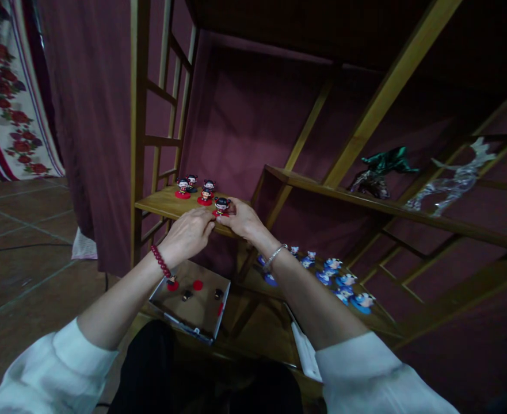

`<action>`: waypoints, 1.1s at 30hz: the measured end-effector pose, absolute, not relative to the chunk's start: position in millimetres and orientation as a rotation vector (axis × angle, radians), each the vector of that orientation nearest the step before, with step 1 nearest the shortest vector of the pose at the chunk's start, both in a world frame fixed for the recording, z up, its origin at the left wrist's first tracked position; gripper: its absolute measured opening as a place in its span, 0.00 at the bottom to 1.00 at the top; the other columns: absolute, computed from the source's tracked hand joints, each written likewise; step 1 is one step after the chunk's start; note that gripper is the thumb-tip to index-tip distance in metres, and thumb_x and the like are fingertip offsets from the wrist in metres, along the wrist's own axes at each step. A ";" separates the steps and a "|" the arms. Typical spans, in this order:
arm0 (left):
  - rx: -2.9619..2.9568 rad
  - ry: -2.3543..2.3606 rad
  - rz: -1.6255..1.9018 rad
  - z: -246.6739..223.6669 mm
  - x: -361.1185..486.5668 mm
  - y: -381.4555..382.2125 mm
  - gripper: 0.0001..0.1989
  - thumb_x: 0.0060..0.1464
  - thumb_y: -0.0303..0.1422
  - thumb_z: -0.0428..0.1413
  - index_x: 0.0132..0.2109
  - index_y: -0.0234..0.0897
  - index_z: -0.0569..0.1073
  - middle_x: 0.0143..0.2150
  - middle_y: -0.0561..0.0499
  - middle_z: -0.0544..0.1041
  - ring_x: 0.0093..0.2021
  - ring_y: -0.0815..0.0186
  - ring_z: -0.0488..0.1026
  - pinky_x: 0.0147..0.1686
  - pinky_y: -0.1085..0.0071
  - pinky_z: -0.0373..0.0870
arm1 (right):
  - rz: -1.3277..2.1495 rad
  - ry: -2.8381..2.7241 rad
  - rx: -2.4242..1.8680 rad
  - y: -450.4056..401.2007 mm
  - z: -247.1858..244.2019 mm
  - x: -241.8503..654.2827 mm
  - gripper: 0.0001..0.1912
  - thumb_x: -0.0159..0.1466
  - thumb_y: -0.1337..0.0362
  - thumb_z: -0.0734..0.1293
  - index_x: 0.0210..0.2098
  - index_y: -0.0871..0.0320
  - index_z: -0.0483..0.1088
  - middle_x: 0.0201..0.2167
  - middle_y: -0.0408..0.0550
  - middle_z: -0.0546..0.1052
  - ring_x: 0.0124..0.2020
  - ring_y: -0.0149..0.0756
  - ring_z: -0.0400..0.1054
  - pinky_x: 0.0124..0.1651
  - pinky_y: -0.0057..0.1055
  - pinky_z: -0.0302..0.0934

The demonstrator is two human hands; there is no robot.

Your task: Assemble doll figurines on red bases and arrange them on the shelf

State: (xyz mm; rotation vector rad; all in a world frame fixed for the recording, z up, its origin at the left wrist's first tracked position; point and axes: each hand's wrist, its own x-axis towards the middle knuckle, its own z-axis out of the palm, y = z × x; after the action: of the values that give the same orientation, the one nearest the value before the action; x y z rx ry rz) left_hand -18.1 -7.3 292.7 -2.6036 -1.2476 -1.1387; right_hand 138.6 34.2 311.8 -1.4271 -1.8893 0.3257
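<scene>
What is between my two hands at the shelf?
One doll on a red base, at the front of the shelf, between the left hand and right hand; the right holds it. The head view shows this.

the bun-haired doll figurine [221,206], black-haired and pale-faced, stands upright on a round red base by the front edge of the wooden shelf [160,202]. four similar small figurines [183,187] stand upright beyond it and to its left, in two close pairs; their outfits seem partly red and black, though dim light blurs them.
</scene>
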 end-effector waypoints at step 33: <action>-2.704 -1.314 -0.742 311.1 -10.8 21.9 0.14 0.56 0.32 0.41 0.46 0.40 0.68 0.43 0.48 0.74 0.42 0.62 0.71 0.40 0.68 0.66 | 0.008 -1.701 -2.005 56.8 324.7 124.8 0.35 0.55 0.59 0.63 0.59 0.55 0.47 0.47 0.50 0.71 0.48 0.39 0.64 0.46 0.32 0.58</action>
State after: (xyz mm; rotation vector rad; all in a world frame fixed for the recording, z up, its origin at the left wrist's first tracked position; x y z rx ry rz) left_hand -10.8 21.9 311.1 -2.7042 -1.3141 -0.7416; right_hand 124.8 56.8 324.7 -2.0053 -1.7014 0.0078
